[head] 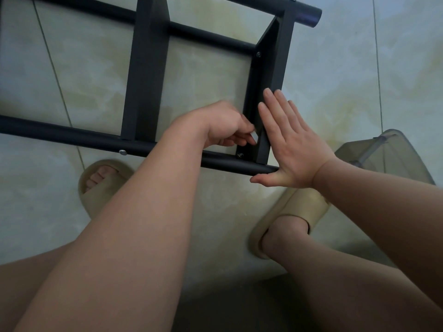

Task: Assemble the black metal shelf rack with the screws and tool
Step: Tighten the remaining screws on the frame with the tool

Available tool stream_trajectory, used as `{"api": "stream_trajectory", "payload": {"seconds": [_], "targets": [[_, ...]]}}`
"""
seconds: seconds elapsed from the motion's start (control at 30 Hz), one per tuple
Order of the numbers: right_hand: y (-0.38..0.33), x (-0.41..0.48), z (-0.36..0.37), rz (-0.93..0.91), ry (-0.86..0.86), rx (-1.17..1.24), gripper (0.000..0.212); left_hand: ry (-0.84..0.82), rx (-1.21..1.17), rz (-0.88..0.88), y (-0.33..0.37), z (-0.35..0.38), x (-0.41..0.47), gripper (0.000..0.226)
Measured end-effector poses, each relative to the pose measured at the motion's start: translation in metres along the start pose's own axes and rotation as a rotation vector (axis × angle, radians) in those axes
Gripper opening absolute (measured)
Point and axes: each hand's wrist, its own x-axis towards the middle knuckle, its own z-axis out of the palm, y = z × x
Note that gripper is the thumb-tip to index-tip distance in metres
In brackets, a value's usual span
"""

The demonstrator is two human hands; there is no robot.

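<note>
The black rack [146,75] lies flat on the floor [335,80], which is laid with pale glossy tiles veined cream and green and crossed by thin grout lines. The left grip [225,125] is curled and pinches a small silver tool [254,136] inside the rack's right-end bracket, just above a screw [240,155] set near the front tube. The right grip [290,149] is released, its fingers straight and flat against the outer face of that end panel, with the thumb at the tube's end. A round bolt head [123,152] shows further left on the same tube. Two beige slippers [294,216] stand on the tiles near the rack. A translucent grey plastic container [388,154] sits to the right.
</note>
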Motion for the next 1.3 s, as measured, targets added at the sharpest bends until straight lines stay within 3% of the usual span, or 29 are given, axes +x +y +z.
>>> {"api": "stream_trajectory", "payload": {"seconds": [0.27,1.3], "targets": [[0.001,0.0,0.001,0.002,0.002,0.003,0.126,-0.052,0.028,-0.03,-0.003,-0.006,0.001,0.013],[0.003,-0.001,0.006,-0.016,0.037,0.009,0.125,-0.104,0.52,-0.036,-0.007,-0.009,-0.015,0.018]]}}
